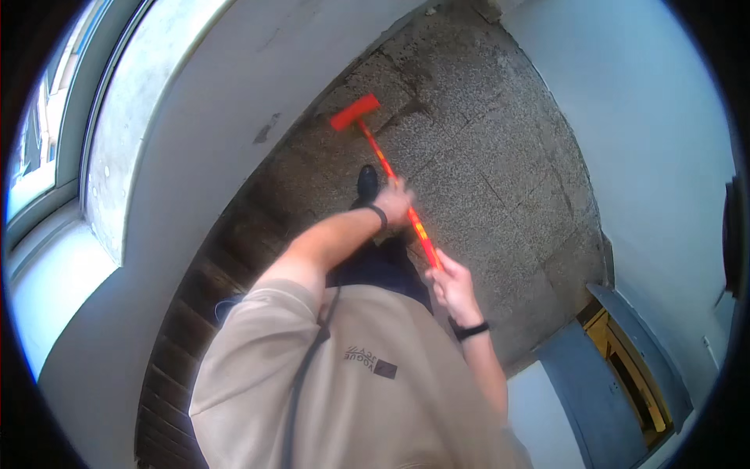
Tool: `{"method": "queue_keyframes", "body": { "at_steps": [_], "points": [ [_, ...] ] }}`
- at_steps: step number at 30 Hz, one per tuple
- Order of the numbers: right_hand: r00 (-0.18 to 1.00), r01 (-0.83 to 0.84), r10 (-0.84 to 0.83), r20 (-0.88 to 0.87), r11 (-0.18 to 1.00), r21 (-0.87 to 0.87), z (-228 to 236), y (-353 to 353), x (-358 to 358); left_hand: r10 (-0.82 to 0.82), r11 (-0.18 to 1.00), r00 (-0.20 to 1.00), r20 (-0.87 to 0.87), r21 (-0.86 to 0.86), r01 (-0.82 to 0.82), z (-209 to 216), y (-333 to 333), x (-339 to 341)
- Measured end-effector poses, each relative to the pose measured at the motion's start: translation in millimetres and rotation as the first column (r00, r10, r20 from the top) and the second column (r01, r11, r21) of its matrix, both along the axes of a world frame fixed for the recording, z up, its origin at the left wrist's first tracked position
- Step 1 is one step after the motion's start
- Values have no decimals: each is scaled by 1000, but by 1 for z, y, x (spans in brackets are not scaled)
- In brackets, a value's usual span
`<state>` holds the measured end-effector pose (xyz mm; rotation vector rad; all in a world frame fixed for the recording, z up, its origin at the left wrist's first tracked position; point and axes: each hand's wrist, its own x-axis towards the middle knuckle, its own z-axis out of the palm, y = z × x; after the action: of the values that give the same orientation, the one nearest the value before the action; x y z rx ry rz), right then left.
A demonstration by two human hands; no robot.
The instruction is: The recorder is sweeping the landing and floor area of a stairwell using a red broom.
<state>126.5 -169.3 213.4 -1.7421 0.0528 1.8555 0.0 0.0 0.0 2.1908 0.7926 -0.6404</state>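
A red broom (380, 152) with a red-and-yellow handle slants away from me over the speckled stone floor (500, 148). Its wide red head (355, 112) is at the far end, near the foot of the left wall; whether it touches the floor I cannot tell. My left hand (395, 203), slightly blurred, is closed around the middle of the handle. Lower down and to the right, my right hand (453, 286) grips the handle's near end. Dark bands circle both wrists. My dark shoe (367, 181) shows just beyond my left hand.
Stairs (176, 359) run down along my left side. Above them is a white wall (203, 141) with a window (47, 148). A pale wall (625, 117) bounds the right. At the lower right, a grey metal door (598, 391) adjoins an opening with a yellowish interior.
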Motion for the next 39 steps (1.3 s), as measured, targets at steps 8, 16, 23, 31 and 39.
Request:
{"method": "queue_keyframes", "body": {
  "at_steps": [8,16,23,31,39],
  "points": [
    [997,48,-50,-63,998,-32,-17,-3,-14,87,996,996,-27,-15,-87,-19,-20,-13],
    [990,138,-139,5,976,-171,40,-131,-5,-240,922,967,81,-294,253,35,-143,20],
    [941,330,-336,-32,937,-113,-3,-122,-28,-269,952,953,137,-112,285,24,-141,7],
    [935,301,-262,-239,942,147,-70,8,-33,33,999,999,-12,6,-33,-21,8,0],
    [949,257,-247,-194,966,28,-47,-56,-15,25,967,996,-89,-250,-47,-7,-55,18]
  ]
}}
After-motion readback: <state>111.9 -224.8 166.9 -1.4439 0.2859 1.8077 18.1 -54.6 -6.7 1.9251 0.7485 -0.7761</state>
